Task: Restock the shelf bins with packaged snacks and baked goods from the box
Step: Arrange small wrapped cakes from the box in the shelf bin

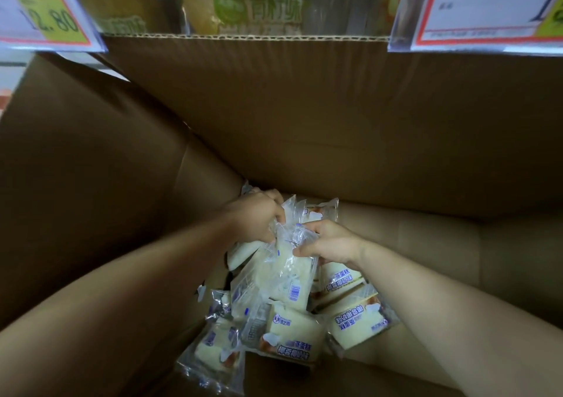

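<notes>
Deep between the brown cardboard box's (304, 107) high walls, left hand (259, 216) and right hand (332, 244) have grips clenched on clear-wrapped pale cake packets (286, 271); bare box floor lies rightward.

Dim light fills the brown corrugated cardboard box (304, 122), and its left wall lies in deep shadow. Pale glare sits on the clear plastic snack wrappers (289, 262). The white price cards (45, 9) at the far corners look blurred and stretched by the wide lens.
</notes>
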Available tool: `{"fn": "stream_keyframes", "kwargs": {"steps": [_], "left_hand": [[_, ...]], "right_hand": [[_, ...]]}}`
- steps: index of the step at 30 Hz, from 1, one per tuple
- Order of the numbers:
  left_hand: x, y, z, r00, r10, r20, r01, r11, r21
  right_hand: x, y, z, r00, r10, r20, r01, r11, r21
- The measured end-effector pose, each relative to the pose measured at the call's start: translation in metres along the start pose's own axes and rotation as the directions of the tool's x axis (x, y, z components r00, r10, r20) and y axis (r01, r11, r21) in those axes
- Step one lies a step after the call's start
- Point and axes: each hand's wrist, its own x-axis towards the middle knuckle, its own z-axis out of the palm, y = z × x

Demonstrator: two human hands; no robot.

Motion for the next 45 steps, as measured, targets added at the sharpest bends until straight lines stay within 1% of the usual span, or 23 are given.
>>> {"fn": "stream_keyframes", "kwargs": {"steps": [3,6,11,13,15,17,19,21,24,27,30,34,38,41,43,45], "left_hand": [[0.000,-0.004,0.001,0.996,0.004,-0.093,-0.006,1.000,-0.017],[0.002,-0.004,-0.002,0.981,-0.002,-0.193,-0.014,0.997,-0.081],[-0.001,-0.001,-0.004,0.938,-0.026,-0.346,-0.011,0.994,-0.105],[-0.003,0.004,-0.003,0.915,-0.061,-0.399,0.006,0.991,-0.137],[-0.005,0.010,-0.001,0.905,-0.115,-0.409,0.031,0.978,-0.207],[-0.005,0.020,-0.003,0.916,-0.127,-0.380,0.040,0.973,-0.229],[-0.007,0.035,-0.013,0.932,-0.112,-0.346,0.042,0.978,-0.203],[-0.012,0.052,-0.027,0.949,-0.043,-0.312,0.011,0.994,-0.105],[-0.027,0.075,-0.050,0.953,0.049,-0.300,-0.035,0.998,0.054],[-0.050,0.098,-0.070,0.937,0.090,-0.338,-0.054,0.992,0.113],[-0.083,0.124,-0.088,0.909,0.113,-0.401,-0.076,0.991,0.109],[-0.138,0.163,-0.109,0.861,0.146,-0.486,-0.111,0.989,0.099],[-0.197,0.205,-0.133,0.791,0.210,-0.575,-0.157,0.977,0.142],[-0.240,0.239,-0.154,0.693,0.281,-0.664,-0.217,0.959,0.180],[-0.263,0.263,-0.169,0.604,0.330,-0.726,-0.241,0.943,0.228],[-0.279,0.288,-0.182,0.520,0.362,-0.774,-0.256,0.930,0.263]], "right_hand": [[0.001,0.005,0.002,0.998,-0.028,-0.048,0.026,0.999,-0.038],[-0.002,0.007,0.001,0.994,-0.057,-0.089,0.053,0.998,-0.043],[-0.019,0.004,-0.010,0.983,-0.093,-0.162,0.080,0.993,-0.085],[-0.031,0.001,-0.019,0.976,-0.111,-0.187,0.095,0.991,-0.095],[-0.043,0.001,-0.028,0.966,-0.126,-0.227,0.092,0.983,-0.157],[-0.054,0.001,-0.035,0.951,-0.155,-0.269,0.086,0.965,-0.250],[-0.067,-0.001,-0.042,0.933,-0.198,-0.299,0.085,0.932,-0.353],[-0.085,-0.007,-0.047,0.923,-0.239,-0.303,0.087,0.893,-0.441],[-0.117,-0.022,-0.053,0.910,-0.282,-0.305,0.087,0.848,-0.523],[-0.157,-0.041,-0.058,0.897,-0.312,-0.313,0.054,0.779,-0.625],[-0.206,-0.062,-0.061,0.875,-0.361,-0.322,0.034,0.709,-0.704],[-0.280,-0.079,-0.059,0.840,-0.427,-0.335,0.034,0.658,-0.752],[-0.357,-0.086,-0.056,0.767,-0.547,-0.337,0.058,0.581,-0.812],[-0.417,-0.092,-0.054,0.695,-0.628,-0.350,0.085,0.555,-0.828],[-0.455,-0.096,-0.054,0.629,-0.687,-0.365,0.079,0.523,-0.848],[-0.490,-0.098,-0.056,0.562,-0.727,-0.395,0.075,0.520,-0.851]]}}
